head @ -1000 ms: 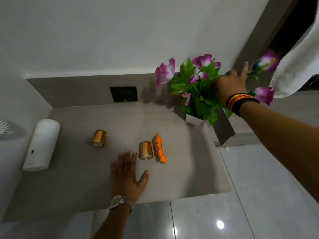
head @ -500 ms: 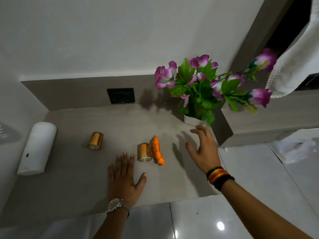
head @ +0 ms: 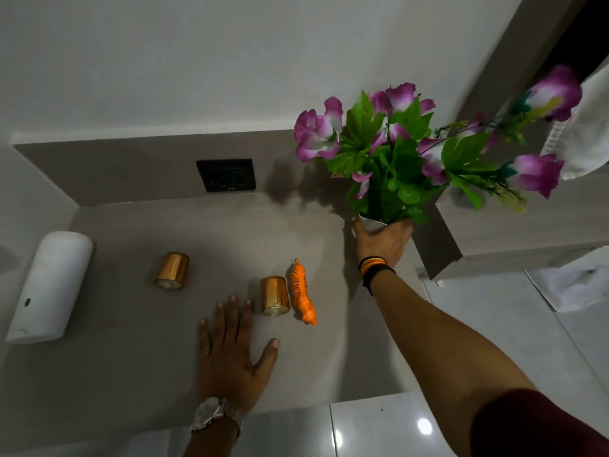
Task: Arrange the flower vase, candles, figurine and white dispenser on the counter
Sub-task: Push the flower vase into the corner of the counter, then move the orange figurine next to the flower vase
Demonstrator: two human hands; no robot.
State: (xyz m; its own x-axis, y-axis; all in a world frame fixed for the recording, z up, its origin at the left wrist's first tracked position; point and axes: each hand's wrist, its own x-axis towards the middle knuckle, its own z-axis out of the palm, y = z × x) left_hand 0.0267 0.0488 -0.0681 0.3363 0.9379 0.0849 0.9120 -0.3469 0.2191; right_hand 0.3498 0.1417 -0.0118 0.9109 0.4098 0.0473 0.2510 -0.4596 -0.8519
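Observation:
A white vase of purple flowers and green leaves [head: 392, 150] stands at the counter's back right corner. My right hand [head: 382, 240] is wrapped around the vase's white body, which it mostly hides. My left hand [head: 230, 347] lies flat and open on the grey counter [head: 131, 357] near the front edge. Just beyond its fingers stands a gold candle [head: 274, 295], with an orange tiger figurine [head: 302, 293] touching its right side. A second gold candle [head: 172, 270] stands further left. The white dispenser [head: 49, 286] is at the far left of the counter.
A black socket plate [head: 226, 175] is set in the backsplash. A grey ledge [head: 514, 232] juts out to the right of the vase, with white towels [head: 576, 285] hanging beside it. Glossy floor tiles [head: 389, 430] lie below the counter's front edge.
My right hand left the flower tops, dropped toward the counter, then reached forward and closed around the vase's body. My left hand stayed flat on the counter.

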